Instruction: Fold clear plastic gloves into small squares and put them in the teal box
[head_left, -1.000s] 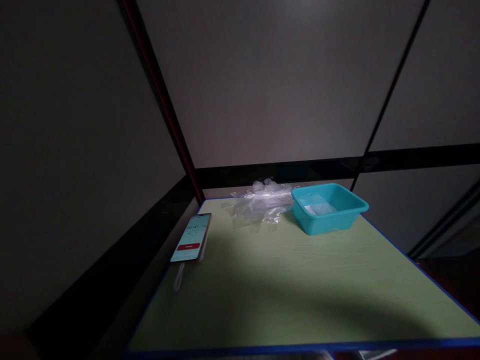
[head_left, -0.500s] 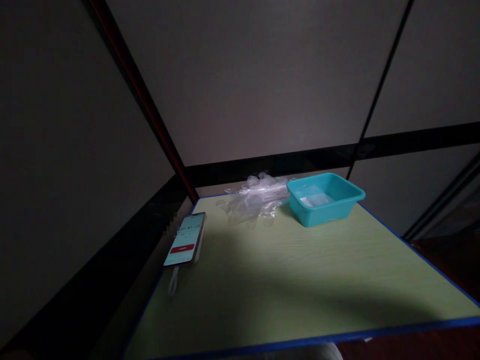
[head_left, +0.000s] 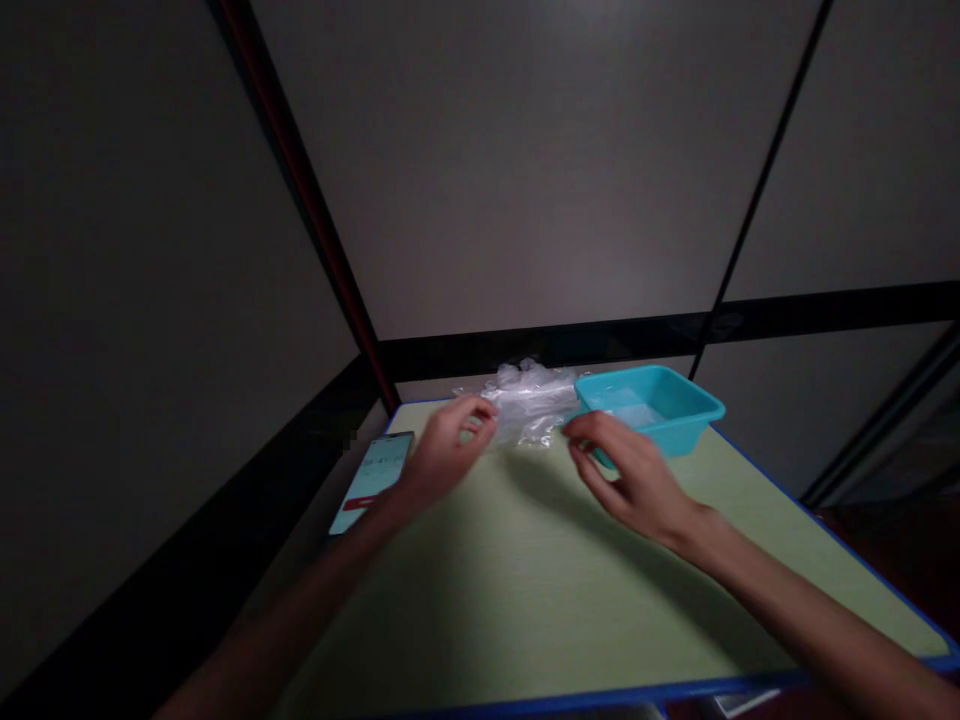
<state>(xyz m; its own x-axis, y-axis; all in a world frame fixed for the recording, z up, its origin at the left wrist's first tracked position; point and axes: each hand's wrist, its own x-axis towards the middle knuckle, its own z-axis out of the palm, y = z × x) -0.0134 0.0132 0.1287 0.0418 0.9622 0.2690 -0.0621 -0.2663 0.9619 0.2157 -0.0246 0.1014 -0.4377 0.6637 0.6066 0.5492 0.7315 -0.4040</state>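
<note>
A pile of clear plastic gloves (head_left: 534, 400) lies at the far edge of the pale green table (head_left: 525, 590). My left hand (head_left: 447, 448) reaches toward the pile's left side with fingers loosely curled and apart, holding nothing I can see. My right hand (head_left: 628, 474) reaches toward the pile's right side, fingers apart and slightly bent, passing in front of a turquoise plastic tub (head_left: 651, 406). Both hands sit just short of the gloves.
A phone (head_left: 373, 478) with a lit screen lies at the table's left edge. The tub stands at the far right and holds something pale. Grey partition walls with dark frames close in the left and back. A blue rim edges the table.
Both arms have come into view and stretched out over the table toward the gloves. The camera has shifted slightly. The gloves, tub and phone have not moved.
</note>
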